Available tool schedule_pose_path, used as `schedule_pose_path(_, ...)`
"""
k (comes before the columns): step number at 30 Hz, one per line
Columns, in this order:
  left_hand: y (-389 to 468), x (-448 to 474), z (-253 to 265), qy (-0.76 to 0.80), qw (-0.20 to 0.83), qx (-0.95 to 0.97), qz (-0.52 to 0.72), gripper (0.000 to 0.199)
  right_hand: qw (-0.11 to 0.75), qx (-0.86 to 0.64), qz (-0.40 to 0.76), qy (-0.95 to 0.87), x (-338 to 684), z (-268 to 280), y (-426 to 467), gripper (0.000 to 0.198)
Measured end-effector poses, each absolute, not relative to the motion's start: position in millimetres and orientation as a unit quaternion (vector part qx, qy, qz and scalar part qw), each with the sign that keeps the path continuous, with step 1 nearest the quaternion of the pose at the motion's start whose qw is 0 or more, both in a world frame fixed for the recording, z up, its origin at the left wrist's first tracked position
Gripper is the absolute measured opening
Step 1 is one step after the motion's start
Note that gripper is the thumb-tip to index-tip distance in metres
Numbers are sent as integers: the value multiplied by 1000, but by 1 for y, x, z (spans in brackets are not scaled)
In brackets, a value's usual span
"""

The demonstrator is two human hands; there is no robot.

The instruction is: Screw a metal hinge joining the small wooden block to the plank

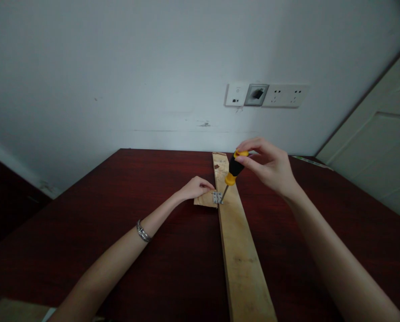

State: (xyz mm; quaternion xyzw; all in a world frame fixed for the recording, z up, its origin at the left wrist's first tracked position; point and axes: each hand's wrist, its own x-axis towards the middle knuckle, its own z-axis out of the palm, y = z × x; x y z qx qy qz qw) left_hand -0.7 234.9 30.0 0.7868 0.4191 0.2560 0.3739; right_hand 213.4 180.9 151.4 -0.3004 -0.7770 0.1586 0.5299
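A long wooden plank [242, 250] lies on the dark red table, running away from me. A small wooden board [205, 200] sits against its left edge, and a metal hinge [217, 197] spans the two. My left hand [196, 187] is closed on the small board's far side, fingertips beside the hinge. In my right hand [270, 163] is a screwdriver [235, 166] with a yellow and black handle, gripped at its top end by the fingers. Its tilted shaft points down to the near right corner of the hinge, where the tip seems to touch a screw.
The dark red table [146, 179] reaches back to a pale wall. On that wall are a switch plate and sockets [283, 95]. A white panelled door [381, 120] stands at the right. A thin flat strip [312, 162] lies at the table's back right.
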Motion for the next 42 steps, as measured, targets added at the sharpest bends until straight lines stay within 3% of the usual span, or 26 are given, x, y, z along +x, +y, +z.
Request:
schedule_pose_path(5,235,-1,31,415,360,798,249,27,526,-282,141,-790,216,152,182,10)
schedule_pose_path(11,233,0,33,424,366,789,254,26,456,-263,234,-817,223,154,182,32)
schedule_pose_path(17,234,-1,32,416,368,790,257,27,463,-261,233,-814,221,150,183,32)
schedule_pose_path(28,233,0,35,422,369,788,254,28,485,-271,68,-828,214,146,190,18)
schedule_pose_path(36,234,-1,33,416,372,789,256,26,484,-229,214,-817,214,144,186,31)
schedule_pose_path(42,235,0,32,422,370,787,258,26,509,-227,203,-805,209,142,187,25)
